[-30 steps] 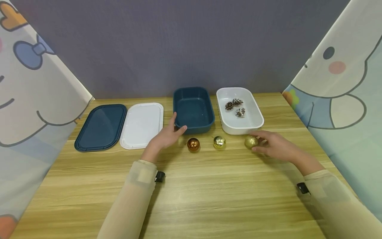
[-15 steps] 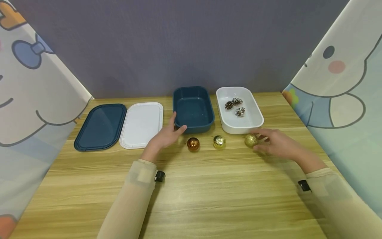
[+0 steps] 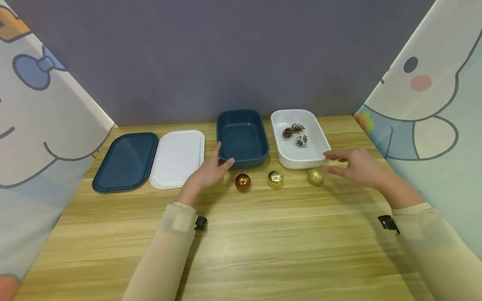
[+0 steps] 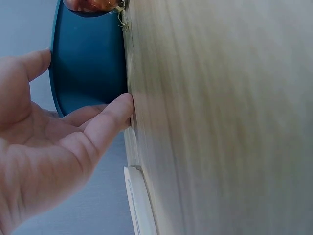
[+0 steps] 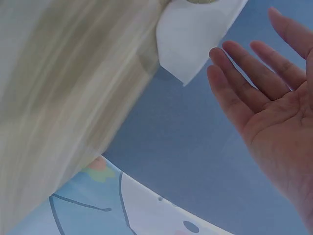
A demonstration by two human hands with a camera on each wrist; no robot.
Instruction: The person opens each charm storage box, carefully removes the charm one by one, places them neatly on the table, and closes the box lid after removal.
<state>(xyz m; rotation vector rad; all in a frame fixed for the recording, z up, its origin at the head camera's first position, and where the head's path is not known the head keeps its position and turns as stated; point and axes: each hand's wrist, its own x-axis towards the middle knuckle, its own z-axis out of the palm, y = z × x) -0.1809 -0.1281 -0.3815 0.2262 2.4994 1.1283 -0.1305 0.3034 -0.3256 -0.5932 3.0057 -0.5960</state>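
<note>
My left hand (image 3: 205, 173) rests its relaxed fingers at the near left corner of a dark blue box (image 3: 248, 162). In the left wrist view the thumb (image 4: 38, 63) is against the box's edge. My right hand (image 3: 363, 169) hovers with extended fingers beside the near right corner of a white box (image 3: 303, 164), holding nothing. Just left of its thumb lies a glittery gold bauble (image 3: 315, 177). A shiny gold bauble (image 3: 275, 179) and a copper bauble (image 3: 242, 182) lie in the same row, in front of the boxes. Several frosted pine cones (image 3: 301, 141) lie inside the white box.
To the left, a dark blue lid (image 3: 126, 163) and a white lid (image 3: 178, 159) lie flat side by side on the wooden table (image 3: 241, 242). Behind the boxes rises a grey wall (image 3: 226, 54). Printed cartoon cloths hang on both sides.
My right hand has let go of the glittery gold bauble and drawn away to the right and slightly up, fingers spreading. The bauble stays in the row. My left hand has kept its place.
</note>
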